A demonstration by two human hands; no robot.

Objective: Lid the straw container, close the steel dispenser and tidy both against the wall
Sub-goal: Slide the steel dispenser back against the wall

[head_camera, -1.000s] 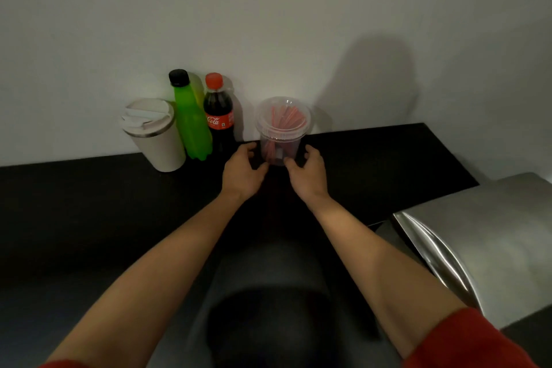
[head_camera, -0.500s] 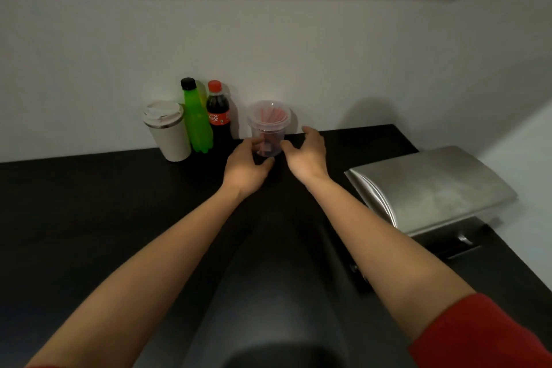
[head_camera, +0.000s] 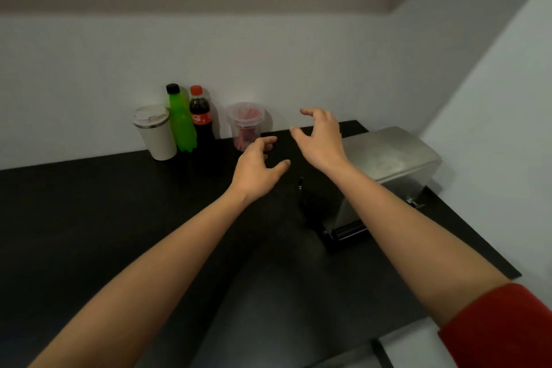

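A clear plastic straw container (head_camera: 246, 125) with red straws inside and its lid on stands against the back wall. The steel dispenser (head_camera: 388, 161) sits on the black counter at the right, its curved lid down. My left hand (head_camera: 257, 169) hovers just in front of the container, fingers apart, holding nothing. My right hand (head_camera: 321, 139) is raised between the container and the dispenser, fingers spread, touching neither.
Left of the container along the wall stand a cola bottle (head_camera: 200, 118), a green bottle (head_camera: 180, 121) and a white lidded tumbler (head_camera: 155, 131). The black counter (head_camera: 89, 212) ends at a side wall on the right.
Both hands have let go of the straw container, which now stands against the wall. My right hand has swung right toward the dispenser. The view has pulled back and lifted.
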